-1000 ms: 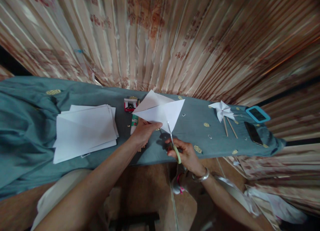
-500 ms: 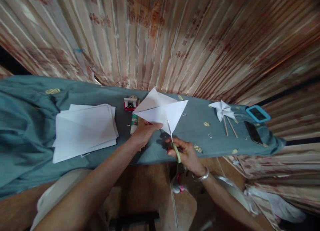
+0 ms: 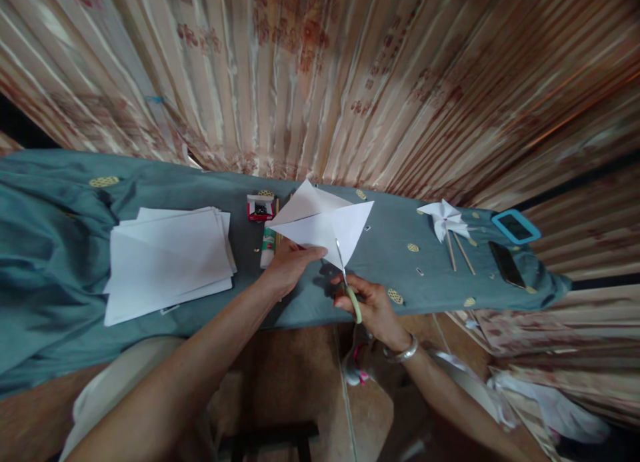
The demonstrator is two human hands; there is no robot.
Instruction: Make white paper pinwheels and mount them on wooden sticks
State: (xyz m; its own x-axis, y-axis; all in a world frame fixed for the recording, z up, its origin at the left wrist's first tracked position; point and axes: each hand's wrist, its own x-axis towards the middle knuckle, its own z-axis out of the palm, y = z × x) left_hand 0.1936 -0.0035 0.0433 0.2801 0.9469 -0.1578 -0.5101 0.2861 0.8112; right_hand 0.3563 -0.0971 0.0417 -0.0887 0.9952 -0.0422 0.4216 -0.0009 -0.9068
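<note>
My left hand [image 3: 287,270] pinches the lower edge of a white sheet of paper [image 3: 320,221], thumb on top and fingers beneath. The sheet is held above the table, with a slit running in from its left side and creased, pointed corners. In my right hand [image 3: 373,302] is a pair of scissors [image 3: 353,303] with light green handles. Their blades lie at the paper's lower right corner, pointing up and away from me. Part of the far blade is hidden by the paper.
A stack of white paper [image 3: 170,259] lies on the left. Behind my left hand are a small red box [image 3: 260,207] and a green-and-white tube [image 3: 269,243]. To the right lie paper pinwheels [image 3: 444,220] on sticks, a black phone [image 3: 507,265] and a blue-framed device [image 3: 516,227].
The paper has shifted very slightly, its right tip a little to the left. Both hands keep nearly the same place and grip.
</note>
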